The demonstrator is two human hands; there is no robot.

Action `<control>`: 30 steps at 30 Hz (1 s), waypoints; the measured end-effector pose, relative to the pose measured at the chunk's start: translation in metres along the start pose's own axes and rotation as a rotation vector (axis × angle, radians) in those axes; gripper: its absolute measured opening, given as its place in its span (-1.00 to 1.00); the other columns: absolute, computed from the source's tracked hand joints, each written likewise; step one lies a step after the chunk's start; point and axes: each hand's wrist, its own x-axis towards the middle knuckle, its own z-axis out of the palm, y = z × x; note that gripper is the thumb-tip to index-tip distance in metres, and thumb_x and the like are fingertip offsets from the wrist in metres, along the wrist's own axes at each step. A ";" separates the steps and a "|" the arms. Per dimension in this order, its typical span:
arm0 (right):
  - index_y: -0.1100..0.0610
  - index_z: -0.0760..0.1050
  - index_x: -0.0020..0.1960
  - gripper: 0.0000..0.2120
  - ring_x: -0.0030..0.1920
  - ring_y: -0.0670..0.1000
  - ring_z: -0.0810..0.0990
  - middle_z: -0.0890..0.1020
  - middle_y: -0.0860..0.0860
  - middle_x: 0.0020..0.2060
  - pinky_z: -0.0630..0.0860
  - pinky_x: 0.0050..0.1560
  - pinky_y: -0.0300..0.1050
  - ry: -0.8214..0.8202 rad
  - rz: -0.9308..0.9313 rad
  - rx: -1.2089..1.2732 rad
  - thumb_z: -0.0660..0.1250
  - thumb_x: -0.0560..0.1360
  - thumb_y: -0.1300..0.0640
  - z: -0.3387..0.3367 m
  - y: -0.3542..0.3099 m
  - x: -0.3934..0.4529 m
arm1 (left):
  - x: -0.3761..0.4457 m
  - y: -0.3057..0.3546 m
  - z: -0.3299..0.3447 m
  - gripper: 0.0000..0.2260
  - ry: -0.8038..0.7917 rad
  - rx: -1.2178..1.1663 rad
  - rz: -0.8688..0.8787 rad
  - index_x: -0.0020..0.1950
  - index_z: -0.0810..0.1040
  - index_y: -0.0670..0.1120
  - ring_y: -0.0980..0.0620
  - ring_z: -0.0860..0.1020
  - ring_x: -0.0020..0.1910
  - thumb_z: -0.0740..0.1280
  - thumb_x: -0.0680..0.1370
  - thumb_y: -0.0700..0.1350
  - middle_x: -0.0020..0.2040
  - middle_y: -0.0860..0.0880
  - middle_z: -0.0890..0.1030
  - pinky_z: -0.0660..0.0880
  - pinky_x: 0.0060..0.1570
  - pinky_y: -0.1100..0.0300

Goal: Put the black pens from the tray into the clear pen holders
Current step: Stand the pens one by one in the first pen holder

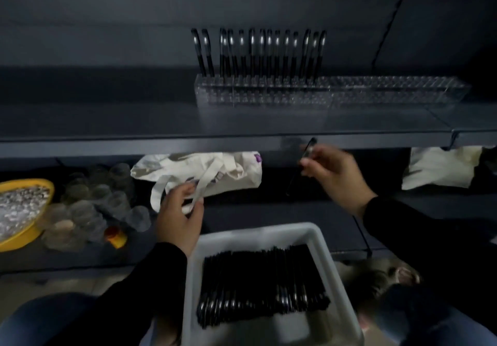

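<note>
A white tray (326,254) at the bottom middle holds a stack of several black pens (263,284). On the upper shelf stands a long clear pen holder (376,93); several black pens (258,52) stand upright in its left half, and its right half has bare slots. My right hand (333,173) pinches one black pen (301,165) in mid-air, below the shelf's front edge and above the tray. My left hand (180,219) hovers by the tray's far left corner with loosely curled fingers and holds nothing.
A cream cloth bag (204,171) lies on the lower shelf behind my left hand. Several clear glass jars (91,206) and a yellow bowl (24,235) of pale pebbles sit at the left. Another pale cloth (441,168) lies at the right.
</note>
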 end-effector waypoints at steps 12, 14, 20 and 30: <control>0.21 0.53 -0.01 -0.92 -0.37 -0.25 0.55 0.58 0.00 -0.23 0.50 -0.23 -0.33 0.407 -0.145 -0.030 0.29 0.56 0.22 -0.072 -0.102 0.154 | 0.171 0.064 -0.001 -0.49 0.004 0.182 0.030 0.34 0.44 -0.18 -0.18 0.43 0.21 0.42 0.47 0.04 0.18 -0.20 0.47 0.37 0.27 -0.01; 0.29 0.52 0.13 -0.82 -0.28 -0.18 0.57 0.60 0.07 -0.12 0.54 -0.20 -0.32 0.416 -0.130 -0.053 0.29 0.56 0.24 -0.071 -0.098 0.172 | 0.183 0.060 0.003 -0.43 -0.066 0.270 -0.018 0.37 0.42 -0.15 -0.21 0.39 0.28 0.40 0.47 0.11 0.26 -0.21 0.45 0.30 0.32 0.04; 0.23 0.51 0.03 -0.92 -0.30 -0.12 0.49 0.54 0.01 -0.27 0.49 -0.18 -0.25 0.408 -0.137 -0.182 0.27 0.56 0.27 -0.068 -0.090 0.199 | 0.203 0.061 0.013 -0.43 -0.125 0.445 0.000 0.37 0.45 -0.04 -0.20 0.33 0.32 0.37 0.45 0.21 0.31 -0.17 0.41 0.27 0.30 0.03; 0.35 0.41 0.24 -0.74 -0.04 0.08 0.53 0.56 0.18 0.01 0.51 -0.23 -0.29 0.244 0.030 -0.203 0.21 0.55 0.41 -0.067 -0.065 0.208 | 0.214 0.061 0.019 -0.61 -0.143 0.456 0.030 0.16 0.62 -0.02 -0.22 0.36 0.26 0.38 0.46 0.19 0.19 -0.17 0.48 0.31 0.26 -0.02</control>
